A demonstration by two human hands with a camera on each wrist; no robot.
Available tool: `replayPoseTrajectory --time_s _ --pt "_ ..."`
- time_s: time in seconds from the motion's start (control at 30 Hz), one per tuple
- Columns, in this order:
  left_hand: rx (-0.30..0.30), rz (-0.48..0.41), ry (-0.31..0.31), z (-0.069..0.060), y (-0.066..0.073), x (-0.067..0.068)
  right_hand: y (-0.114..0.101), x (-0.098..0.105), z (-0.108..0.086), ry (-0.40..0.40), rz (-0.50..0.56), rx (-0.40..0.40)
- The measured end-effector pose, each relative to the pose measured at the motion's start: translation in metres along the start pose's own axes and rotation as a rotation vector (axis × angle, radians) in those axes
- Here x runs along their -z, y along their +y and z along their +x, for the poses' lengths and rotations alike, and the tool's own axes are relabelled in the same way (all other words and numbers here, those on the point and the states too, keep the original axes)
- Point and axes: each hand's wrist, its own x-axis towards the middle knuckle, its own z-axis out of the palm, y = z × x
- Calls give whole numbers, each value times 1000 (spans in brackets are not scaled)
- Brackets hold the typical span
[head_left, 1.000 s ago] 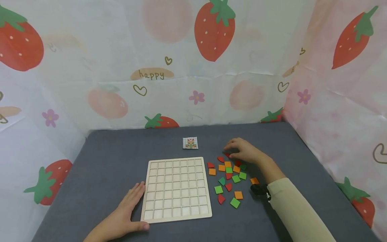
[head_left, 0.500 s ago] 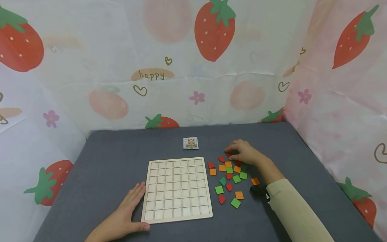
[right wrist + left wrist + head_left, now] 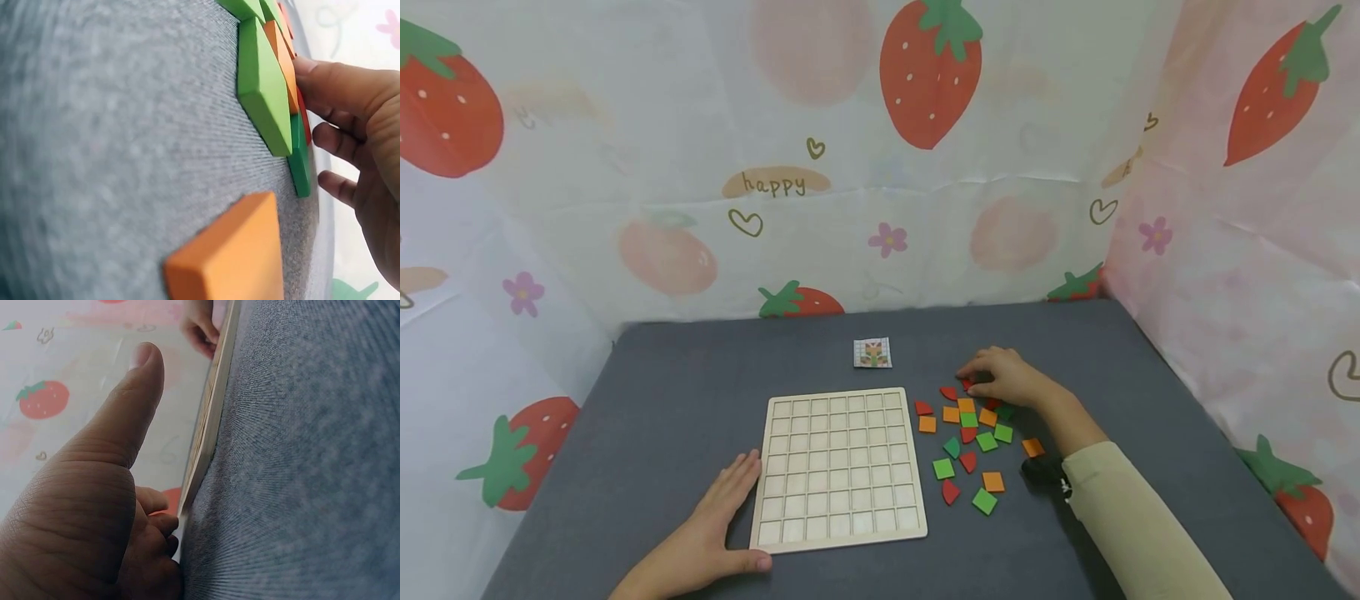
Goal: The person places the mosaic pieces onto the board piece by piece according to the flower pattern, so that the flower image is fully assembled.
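1. Board, pale wood, gridded into square compartments, lies flat on the grey table before you.
2. Your left hand stretches its fingers along the board's left edge, fingertips at the rim, thumb just off the near left corner. Left grip is relaxed and wraps round nothing.
3. Your right hand reaches to the far end of the loose pieces, palm down, fingers bent. Thumb and forefinger are at a red piece, partly hidden by them; you cannot tell from these views whether the right grip pinches it.
4. Loose pieces lie scattered right of the board: orange and light green squares, red and darker green curved-edge pieces, some touching.
5. One orange square sits apart, just beside your right wrist.
6. Small card with a coloured grid pattern lies beyond the board.
7. Strawberry-print cloth stands behind the table.
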Motion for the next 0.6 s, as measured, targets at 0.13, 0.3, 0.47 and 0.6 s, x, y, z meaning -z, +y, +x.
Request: replayPoseTrajectory --time_s 0.13,0.3,0.47,0.6 --pt "-39 28 15 0 -2 0 0 2 -1 -21 20 -14" --pt "-29 16 15 0 -1 0 -2 7 -2 -54 76 -39" --pt "0 -14 1 0 0 0 -4 8 -3 -78 124 -75" --pt "12 -17 -6 0 0 0 -3 7 -2 -71 122 -83"
